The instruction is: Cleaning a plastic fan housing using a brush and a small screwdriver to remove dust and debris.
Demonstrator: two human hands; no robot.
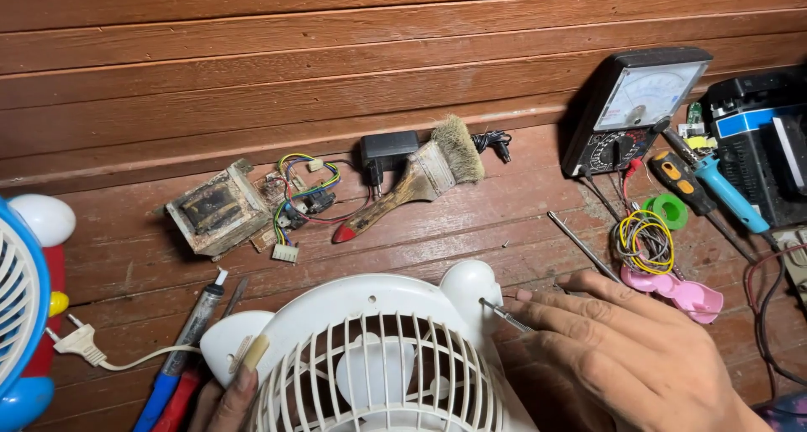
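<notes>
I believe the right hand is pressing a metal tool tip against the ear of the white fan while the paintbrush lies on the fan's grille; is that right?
Not quite. The head view shows the paintbrush lying on the wooden floor by the wall, well beyond the white fan. The rest holds: the right hand presses the metal tool tip against the fan's ear.

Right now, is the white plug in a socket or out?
Out: the white plug lies loose on the wooden floor, both prongs bare.

White fan with round ears and slatted grille lies at bottom centre of the frame; thin metal screwdriver tip touches its right ear.
</notes>
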